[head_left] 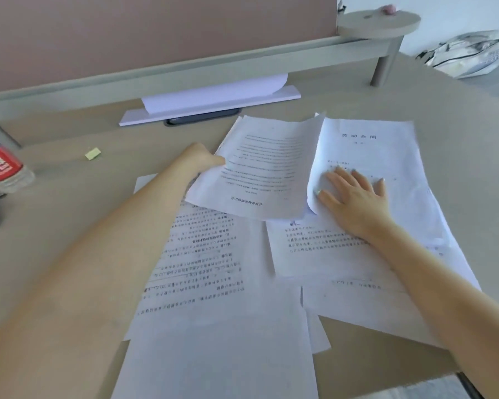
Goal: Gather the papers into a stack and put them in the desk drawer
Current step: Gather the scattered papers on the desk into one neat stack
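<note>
Bottle [3, 171] at 9 o'clock on the desk [69, 203], small yellow scrap [92, 153] near it, both well apart from the papers.

Left hand [205, 158] is clamped on the left edge of a lifted sheet [260, 168] at about 12 o'clock in the spread. Sheet tilts up off the pile, long axis running 12 to 6.

Under the left forearm lies a big printed page [208, 269], long axis also roughly 12–6, reaching to the near desk edge.

Next, a centre page [314, 249] overlaps it at 3 o'clock.

Right hand [355, 197] lies flat with fingers spread, pressing on the title page [386, 151], gripping nothing. That page runs 12 to 5.

Key relation: the lifted sheet sits just left of the title page, edges touching or overlapping. My read: it goes rightward onto the pinned page, and the left hand is the nearer one to do it.

No drawer in view. Papers not yet stacked, so it's early in the task.
</note>
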The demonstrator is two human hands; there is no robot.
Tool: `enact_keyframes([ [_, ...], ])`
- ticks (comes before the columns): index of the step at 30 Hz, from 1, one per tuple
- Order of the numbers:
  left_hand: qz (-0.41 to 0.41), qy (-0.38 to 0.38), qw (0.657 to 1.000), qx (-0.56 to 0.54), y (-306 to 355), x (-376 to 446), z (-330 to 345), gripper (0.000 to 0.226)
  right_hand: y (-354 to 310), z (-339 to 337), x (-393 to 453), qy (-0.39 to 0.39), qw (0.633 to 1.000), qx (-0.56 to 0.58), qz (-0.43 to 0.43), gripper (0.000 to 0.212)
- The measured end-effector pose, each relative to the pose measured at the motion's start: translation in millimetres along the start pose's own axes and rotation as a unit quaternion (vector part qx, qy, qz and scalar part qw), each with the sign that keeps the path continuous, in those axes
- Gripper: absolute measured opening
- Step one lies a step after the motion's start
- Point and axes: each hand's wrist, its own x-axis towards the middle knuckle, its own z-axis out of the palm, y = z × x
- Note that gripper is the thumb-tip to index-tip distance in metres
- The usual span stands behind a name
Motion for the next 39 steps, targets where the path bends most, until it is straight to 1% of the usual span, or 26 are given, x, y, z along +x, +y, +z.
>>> enact_keyframes([
  [2, 0.006, -0.026, 1.0, -0.002, 5, -3, -2, 0.022, -2, -2, -2, 0.006, 1.0, -0.002, -0.003, 0.051],
  [4, 0.026, -0.021, 0.999, -0.035, 8, -1, -4, 0.027, -3, -3, -5, 0.017, 1.0, 0.008, -0.005, 0.048],
  [8, 0.096, 0.067, 0.99, -0.08, 12, -4, -36, 0.016, -3, -7, -6, 0.025, 1.0, 0.011, -0.008, 0.048],
  [9, 0.103, 0.091, 0.985, -0.107, 11, -4, -50, 0.022, -3, -7, -6, 0.025, 1.0, 0.008, -0.009, 0.049],
  [11, 0.093, 0.124, 0.967, -0.204, 6, -7, -77, 0.042, -1, -7, -5, 0.028, 1.0, 0.008, -0.007, 0.049],
  [12, 0.085, 0.128, 0.955, -0.253, 3, -10, -86, 0.042, 0, -7, -4, 0.03, 0.999, 0.009, -0.008, 0.048],
  [13, 0.077, 0.126, 0.945, -0.292, 1, -14, -91, 0.036, 1, -6, -3, 0.037, 0.999, 0.016, -0.011, 0.046],
  [14, 0.07, 0.119, 0.938, -0.318, 0, -18, -91, 0.027, 2, -6, -3, 0.053, 0.998, 0.041, -0.013, 0.045],
  [15, 0.064, 0.105, 0.932, -0.341, 2, -23, -86, 0.021, 3, -6, -3, 0.076, 0.991, 0.107, -0.006, 0.043],
  [16, 0.067, 0.091, 0.925, -0.362, 7, -29, -77, 0.017, 3, -10, -4, 0.103, 0.972, 0.212, 0.012, 0.04],
  [18, 0.074, 0.059, 0.915, -0.391, 24, -40, -50, 0.005, 5, -22, -6, 0.158, 0.886, 0.43, 0.069, 0.034],
  [19, 0.073, 0.041, 0.913, -0.4, 34, -44, -33, 0.009, 10, -30, -7, 0.187, 0.846, 0.49, 0.098, 0.032],
  [21, 0.068, 0.011, 0.914, -0.4, 53, -48, 5, 0.015, 27, -50, -6, 0.232, 0.779, 0.564, 0.146, 0.027],
  [22, 0.071, -0.001, 0.917, -0.391, 61, -49, 24, 0.015, 39, -60, -5, 0.235, 0.753, 0.591, 0.168, 0.027],
  [23, 0.077, -0.01, 0.924, -0.375, 69, -51, 41, 0.015, 51, -67, -3, 0.228, 0.74, 0.605, 0.184, 0.032],
  [24, 0.087, -0.019, 0.932, -0.351, 75, -53, 57, 0.013, 63, -72, -3, 0.213, 0.749, 0.596, 0.196, 0.037],
  [26, 0.101, -0.035, 0.955, -0.278, 84, -56, 83, 0.01, 84, -70, -1, 0.166, 0.81, 0.523, 0.21, 0.041],
  [28, 0.088, -0.053, 0.971, -0.218, 90, -59, 98, 0.019, 92, -59, -4, 0.111, 0.866, 0.442, 0.208, 0.041],
  [29, 0.08, -0.066, 0.972, -0.21, 93, -61, 98, 0.018, 93, -52, -7, 0.093, 0.891, 0.397, 0.198, 0.043],
  [30, 0.068, -0.088, 0.97, -0.217, 95, -62, 98, 0.006, 92, -44, -10, 0.086, 0.92, 0.335, 0.183, 0.044],
  [32, 0.027, -0.121, 0.956, -0.268, 96, -58, 95, 0.057, 87, -34, -15, 0.089, 0.969, 0.185, 0.14, 0.045],
  [33, 0.01, -0.135, 0.943, -0.304, 96, -57, 93, 0.064, 84, -32, -17, 0.094, 0.979, 0.135, 0.123, 0.046],
  [35, -0.004, -0.134, 0.931, -0.341, 98, -71, 90, 0.044, 79, -30, -20, 0.1, 0.983, 0.105, 0.114, 0.047],
  [36, 0.005, -0.136, 0.929, -0.344, 99, -78, 89, 0.035, 79, -31, -20, 0.099, 0.983, 0.107, 0.115, 0.047],
  [38, 0.041, -0.116, 0.945, -0.303, 100, -88, 89, 0.028, 79, -33, -21, 0.099, 0.978, 0.14, 0.122, 0.047],
  [39, 0.068, -0.082, 0.956, -0.274, 99, -96, 86, 0.03, 79, -37, -22, 0.1, 0.971, 0.173, 0.128, 0.047],
])
